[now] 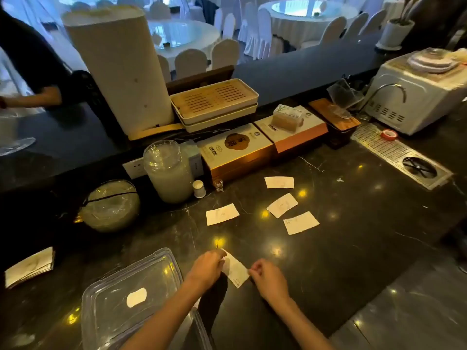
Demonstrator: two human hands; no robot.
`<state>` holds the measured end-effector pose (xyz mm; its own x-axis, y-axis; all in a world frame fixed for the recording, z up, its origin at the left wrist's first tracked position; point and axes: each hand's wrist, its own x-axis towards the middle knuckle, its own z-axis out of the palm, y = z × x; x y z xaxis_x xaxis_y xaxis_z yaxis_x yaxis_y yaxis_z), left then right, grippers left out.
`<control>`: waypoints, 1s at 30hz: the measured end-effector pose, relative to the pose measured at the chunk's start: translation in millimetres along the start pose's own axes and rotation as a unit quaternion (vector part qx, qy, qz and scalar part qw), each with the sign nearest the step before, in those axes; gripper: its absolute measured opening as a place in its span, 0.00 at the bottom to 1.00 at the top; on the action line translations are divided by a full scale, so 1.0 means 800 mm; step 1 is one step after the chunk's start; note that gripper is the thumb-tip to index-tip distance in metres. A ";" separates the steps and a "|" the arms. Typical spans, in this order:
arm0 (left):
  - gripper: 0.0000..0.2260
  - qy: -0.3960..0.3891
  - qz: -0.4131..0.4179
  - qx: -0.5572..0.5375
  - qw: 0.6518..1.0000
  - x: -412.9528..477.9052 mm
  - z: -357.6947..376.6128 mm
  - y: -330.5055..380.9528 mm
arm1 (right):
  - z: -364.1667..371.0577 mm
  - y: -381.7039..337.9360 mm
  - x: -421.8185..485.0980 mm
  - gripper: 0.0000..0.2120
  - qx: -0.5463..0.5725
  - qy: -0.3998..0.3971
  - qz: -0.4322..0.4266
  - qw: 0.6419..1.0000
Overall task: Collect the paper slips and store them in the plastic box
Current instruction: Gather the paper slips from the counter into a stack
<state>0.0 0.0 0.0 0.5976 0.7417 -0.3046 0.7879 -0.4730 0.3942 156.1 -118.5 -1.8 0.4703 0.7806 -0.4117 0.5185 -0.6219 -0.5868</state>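
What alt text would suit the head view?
Both hands, left hand and right hand, hold one white paper slip above a dark marble counter. Four more white slips lie beyond; a clear plastic box sits at left.

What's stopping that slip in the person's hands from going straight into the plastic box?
The box's clear lid looks shut, so it covers the plastic box beside the left hand. The slip, pinched between that hand and the right hand, has only bare countertop to cross.
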 end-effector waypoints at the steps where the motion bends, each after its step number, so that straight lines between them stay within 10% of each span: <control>1: 0.14 -0.014 0.010 0.020 1.000 0.009 0.003 0.000 | 0.010 -0.009 0.010 0.10 -0.031 -0.020 -0.008 0.999; 5: 0.18 -0.058 0.090 0.137 0.985 0.037 0.016 -0.001 | 0.040 -0.034 0.029 0.25 -0.140 -0.029 -0.018 0.990; 13: 0.19 -0.069 0.118 0.181 0.974 0.055 0.018 -0.004 | 0.041 -0.024 0.056 0.17 -0.150 -0.071 -0.060 0.984; 19: 0.14 -0.209 -0.051 -0.069 0.974 0.051 0.000 -0.017 | 0.008 -0.041 0.103 0.08 0.001 -0.189 -0.226 0.956; 23: 0.14 -0.199 -0.106 -0.392 0.892 0.047 -0.012 -0.036 | 0.004 -0.093 0.165 0.11 -0.056 -0.191 -0.323 0.925; 28: 0.09 -0.076 -0.226 -0.720 0.652 0.053 -0.017 -0.056 | 0.000 -0.154 0.257 0.24 -0.200 -0.070 -0.226 0.951; 30: 0.09 -0.061 -0.255 -0.736 0.624 0.055 -0.022 -0.063 | 0.000 -0.157 0.278 0.27 -0.276 -0.077 -0.204 0.936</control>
<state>-15.7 65.0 -17.6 0.4032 0.5332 -0.7437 -0.0553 0.8254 0.5618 195.7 133.2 -19.8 0.0672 0.9335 -0.3523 0.9422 -0.1755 -0.2853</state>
